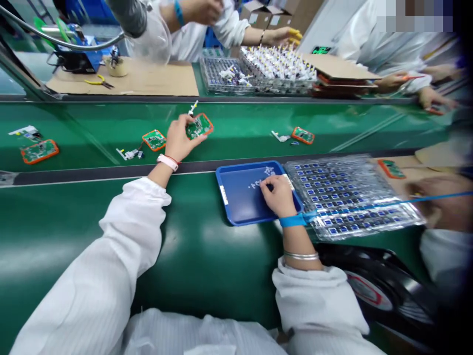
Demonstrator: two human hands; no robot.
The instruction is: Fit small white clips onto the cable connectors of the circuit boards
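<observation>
White ESD-smock sleeves (88, 261), nearest the cam, reach out over a green conveyor belt (207, 276). Taking the blue plastic tray (236, 202) as ref pt: far up-L of it, an orange-bumpered green PCB (39, 151) lies on the belt, w/ a white connector lead (127, 154) and a 2nd PCB (154, 140) closer in. Just up-L of the tray, the left hand (179, 140), pink band on wrist, holds a 3rd PCB (199, 126). Its fingers (184, 127) curl round the board's lower edge, pinching it against the thumb (195, 139), long axis tilted up to the R; this hand is far nearer the board than the other. Right hand (278, 196), w/ blue ESD wrist strap (291, 220) + silver bangle (301, 256), sits inside the tray. Its right fingers (268, 185) are pressed together, curled down just below small white bits (266, 172); can't tell if they pinch anything. R of the tray, butting its edge, a clear blister tray (351, 197) holds rows of blue-centred parts.
</observation>
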